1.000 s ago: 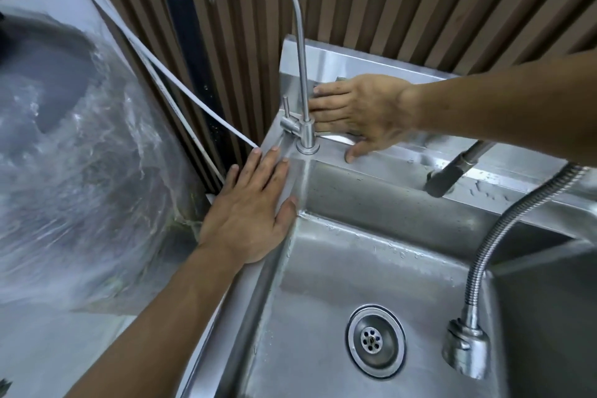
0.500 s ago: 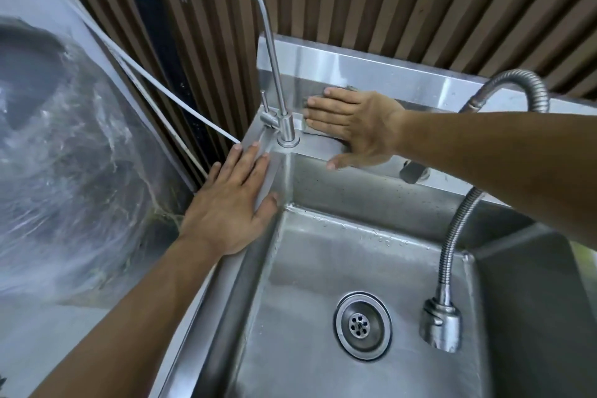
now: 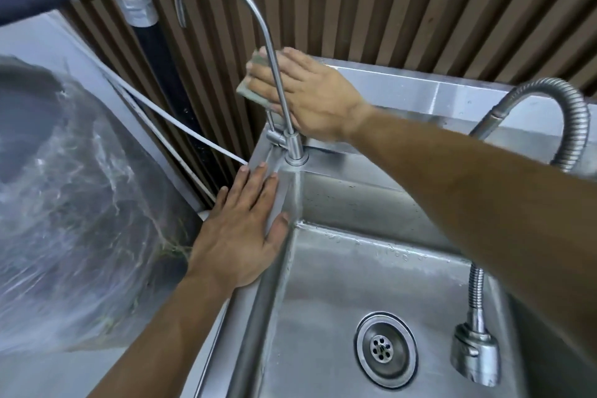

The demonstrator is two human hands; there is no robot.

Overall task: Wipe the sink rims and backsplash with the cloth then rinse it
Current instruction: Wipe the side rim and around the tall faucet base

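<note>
A greenish-grey cloth point(image 3: 251, 91) lies flat against the steel backsplash point(image 3: 420, 87) at its left end, behind the thin gooseneck tap point(image 3: 274, 68). My right hand point(image 3: 310, 97) presses the cloth to the backsplash with straight fingers; most of the cloth is hidden under the palm. My left hand point(image 3: 240, 229) rests flat, fingers straight, on the left sink rim point(image 3: 258, 310) just in front of the tap base. The steel sink basin point(image 3: 323, 294) with its round drain point(image 3: 386, 349) lies below my right forearm.
A flexible coiled spray hose point(image 3: 555, 100) arches from the back rim and hangs with its head point(image 3: 475, 355) over the basin. Left of the sink are white tubes point(image 3: 168, 119), a black pipe point(image 3: 155, 52) and a plastic-wrapped object point(image 3: 64, 203). Brown slatted wall behind.
My right hand has moved up and to the left along the backsplash, from beside the tap base to behind the tap's neck, and the cloth now shows at its fingertips. The left hand stays on the rim.
</note>
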